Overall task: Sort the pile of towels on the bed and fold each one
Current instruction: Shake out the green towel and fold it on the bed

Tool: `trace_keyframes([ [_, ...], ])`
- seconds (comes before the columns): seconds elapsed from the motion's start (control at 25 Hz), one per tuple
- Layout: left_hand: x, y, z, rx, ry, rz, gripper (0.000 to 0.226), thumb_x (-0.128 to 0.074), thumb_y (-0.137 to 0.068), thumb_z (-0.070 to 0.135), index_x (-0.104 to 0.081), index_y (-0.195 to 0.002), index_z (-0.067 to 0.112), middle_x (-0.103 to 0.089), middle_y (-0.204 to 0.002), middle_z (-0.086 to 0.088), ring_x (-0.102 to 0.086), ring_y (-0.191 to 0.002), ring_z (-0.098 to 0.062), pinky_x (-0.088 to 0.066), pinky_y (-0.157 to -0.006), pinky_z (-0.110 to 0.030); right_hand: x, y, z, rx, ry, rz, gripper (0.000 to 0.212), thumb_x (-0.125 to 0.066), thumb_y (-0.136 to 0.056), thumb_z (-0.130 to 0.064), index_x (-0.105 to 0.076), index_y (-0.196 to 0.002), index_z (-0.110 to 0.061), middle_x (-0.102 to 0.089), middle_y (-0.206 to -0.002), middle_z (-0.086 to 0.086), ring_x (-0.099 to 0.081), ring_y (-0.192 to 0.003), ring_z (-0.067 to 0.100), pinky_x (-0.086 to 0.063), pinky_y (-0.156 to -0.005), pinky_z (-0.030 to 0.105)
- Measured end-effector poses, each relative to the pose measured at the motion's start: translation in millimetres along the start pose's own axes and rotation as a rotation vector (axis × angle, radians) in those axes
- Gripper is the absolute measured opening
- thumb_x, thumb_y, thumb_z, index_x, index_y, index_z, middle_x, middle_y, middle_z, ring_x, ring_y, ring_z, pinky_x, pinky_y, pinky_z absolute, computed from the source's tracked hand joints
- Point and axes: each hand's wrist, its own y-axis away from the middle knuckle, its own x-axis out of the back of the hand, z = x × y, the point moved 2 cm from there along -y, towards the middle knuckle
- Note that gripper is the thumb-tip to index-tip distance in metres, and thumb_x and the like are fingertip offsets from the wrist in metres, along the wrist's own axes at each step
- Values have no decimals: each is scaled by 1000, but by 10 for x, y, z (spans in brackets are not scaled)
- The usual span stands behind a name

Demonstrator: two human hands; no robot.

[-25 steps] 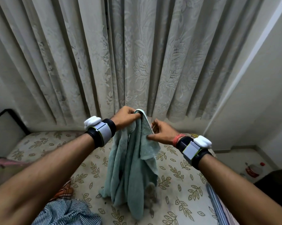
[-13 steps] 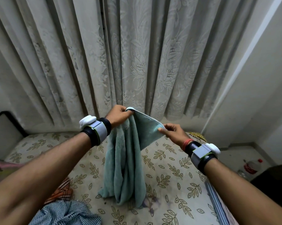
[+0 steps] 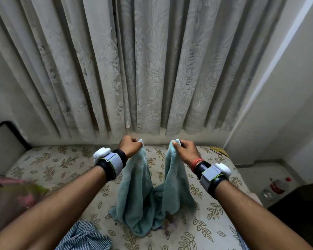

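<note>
My left fingers and right fingers pinch corners of the teal terry towel — it hangs vertically onto the leaf-print bed, blue striped cloth near.

A yellow mattress label apparently reads "KLASSIC".

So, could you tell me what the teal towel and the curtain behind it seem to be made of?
The teal towel looks like soft terry, probably cotton: fuzzy, matte pile, drooping in thick limp folds from the left hand and right hand. The curtain seems a thin woven fabric, perhaps jacquard: tone-on-tone floral pattern, faint sheen, narrow pleats.
</note>
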Motion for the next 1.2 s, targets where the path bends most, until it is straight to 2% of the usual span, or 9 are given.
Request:
trace_keyframes([
  [0.16, -141, 132, -158, 16, 169, -24, 28, -69, -79, 39, -68, -72, 12, -71, -73, -7, -70, -78, -32, -59, -77, -50, -172, 72, -46, 14, 81, -17, 25, -61, -98, -30, -75, -91, -10, -76, -89, 1, -63, -83, 12, -54, -83, 35],
  [0.28, -218, 295, -162, -85, 248, 20, 30, -65, -74, 50, -67, -75, 20, -71, -72, -5, -70, -75, -30, -58, -73, -54, -338, 176, -123, 48, 74, -31, 20, -69, -92, -29, -79, -92, -11, -79, -90, 2, -71, -86, 12, -57, -83, 35],
  [0.44, -293, 570, -132, -240, 224, 71, 19, -66, -87, 36, -66, -75, 21, -69, -68, 7, -61, -60, -10, -57, -66, -41, -584, 308, -182, 79, 111, -40, 22, -69, -89, -34, -79, -92, -15, -79, -89, 0, -74, -87, 13, -58, -82, 38],
  [0.64, -282, 763, -172, -295, 133, 152, 11, -65, -87, 35, -68, -83, 25, -72, -80, 14, -66, -69, -2, -53, -69, -26, -726, 413, -256, 102, 286, -123, 31, -56, -97, -34, -73, -91, -9, -76, -90, 9, -69, -90, 27, -53, -78, 35],
  [0.76, -271, 818, -131, -281, 64, 158, 7, -67, -88, 31, -73, -85, 27, -72, -84, 18, -64, -68, 2, -48, -66, -18, -756, 442, -273, 80, 258, -127, 30, -55, -99, -29, -69, -83, -9, -71, -82, 8, -64, -83, 26, -45, -73, 32],
  [0.92, -234, 800, -151, -247, 27, 85, 13, -66, -83, 24, -78, -85, 21, -74, -77, 9, -66, -68, -6, -48, -65, -20, -775, 509, -263, 18, 168, -159, 32, -55, -100, -32, -71, -80, -12, -72, -80, 4, -63, -80, 19, -47, -74, 31],
  [1.04, -205, 800, -167, -105, 347, -74, 23, -56, -80, 3, -77, -79, 13, -71, -71, -8, -65, -66, -20, -57, -65, -32, -771, 565, -247, 15, 83, -187, 25, -64, -96, -36, -77, -92, -15, -77, -85, -3, -70, -81, 9, -54, -81, 29],
  [1.12, -197, 819, -133, 42, 589, -132, 28, -47, -81, -17, -70, -82, -1, -64, -76, -21, -61, -65, -26, -57, -58, -30, -776, 584, -228, 18, 22, -209, 16, -69, -91, -27, -78, -100, -18, -79, -88, -5, -73, -85, 5, -58, -88, 30],
  [1.2, -200, 815, -117, 75, 638, -159, 27, -43, -81, -22, -63, -89, -7, -61, -80, -23, -60, -62, -26, -56, -55, -30, -778, 584, -205, 23, 7, -213, 14, -70, -89, -21, -77, -100, -18, -79, -89, -6, -74, -87, 5, -59, -91, 34],
])
